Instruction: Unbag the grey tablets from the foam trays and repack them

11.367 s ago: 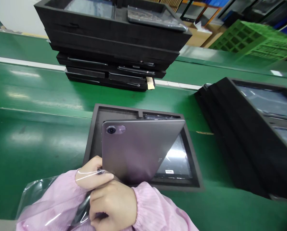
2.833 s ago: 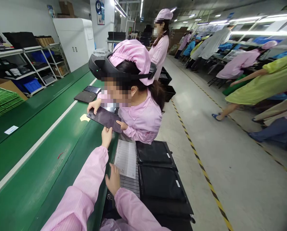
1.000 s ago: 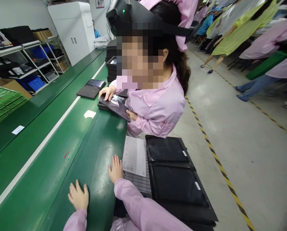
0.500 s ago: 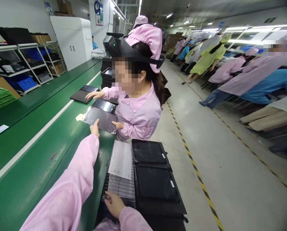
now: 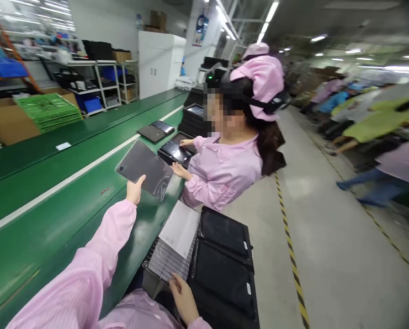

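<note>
My left hand point(image 5: 135, 191) grips a grey tablet point(image 5: 146, 169) by its near edge, with the thumb on top. The tablet is tilted above the green bench, its camera side towards me and crinkled clear film at its right end. Low in the view, my right hand point(image 5: 183, 297) hangs over the edge of a wire rack point(image 5: 172, 261), fingers partly apart, holding nothing that I can see. Beside it lies a black tray point(image 5: 252, 292) with two dark tablets point(image 5: 221, 278) in it. A printed paper sheet point(image 5: 180, 226) rests on the rack.
A co-worker point(image 5: 221, 160) in pink stands ahead on the right, one hand near the held tablet. Black trays point(image 5: 193, 109) are stacked beyond. The green bench point(image 5: 70, 201) runs along the left; a taped floor aisle point(image 5: 314, 228) lies to the right.
The co-worker's hand has let go of the tablet, which my left hand now holds alone and turned. My right hand has shifted right along the rack. The view has swung left.
</note>
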Demonstrator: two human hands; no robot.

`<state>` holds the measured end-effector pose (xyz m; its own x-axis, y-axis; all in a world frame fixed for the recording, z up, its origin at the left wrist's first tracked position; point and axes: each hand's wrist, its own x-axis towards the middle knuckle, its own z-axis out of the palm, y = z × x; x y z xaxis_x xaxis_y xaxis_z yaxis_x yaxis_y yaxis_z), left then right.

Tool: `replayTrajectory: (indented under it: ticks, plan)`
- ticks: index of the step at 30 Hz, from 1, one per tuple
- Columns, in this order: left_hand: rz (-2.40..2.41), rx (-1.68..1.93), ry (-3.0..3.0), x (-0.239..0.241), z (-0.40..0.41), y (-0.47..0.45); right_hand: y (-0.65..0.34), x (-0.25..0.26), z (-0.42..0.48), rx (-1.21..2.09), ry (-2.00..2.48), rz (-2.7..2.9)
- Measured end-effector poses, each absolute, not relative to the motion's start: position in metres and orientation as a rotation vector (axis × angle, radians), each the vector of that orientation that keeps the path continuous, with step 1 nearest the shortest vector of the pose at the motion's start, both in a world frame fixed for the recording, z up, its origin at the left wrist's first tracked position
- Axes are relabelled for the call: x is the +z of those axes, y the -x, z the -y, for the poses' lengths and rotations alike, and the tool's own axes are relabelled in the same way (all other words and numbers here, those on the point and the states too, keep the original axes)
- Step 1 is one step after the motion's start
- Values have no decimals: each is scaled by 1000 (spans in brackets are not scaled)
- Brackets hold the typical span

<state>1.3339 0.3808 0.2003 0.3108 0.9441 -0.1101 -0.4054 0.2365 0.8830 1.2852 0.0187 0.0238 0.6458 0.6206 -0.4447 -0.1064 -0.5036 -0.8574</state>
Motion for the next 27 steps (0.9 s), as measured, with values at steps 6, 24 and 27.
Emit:
replayTrajectory:
  ticks: [6,24,27]
  plan:
    - [-897,1074,-852,210,-303,-1149,-1320,74,-36,876,1732,595]
    - [-1069,1871,516,138,126,-838,-941,124,-77,2195,952,1923]
    - [-1000,1975,616,136,157,-794,-850,121,-57,2134,701,2198]
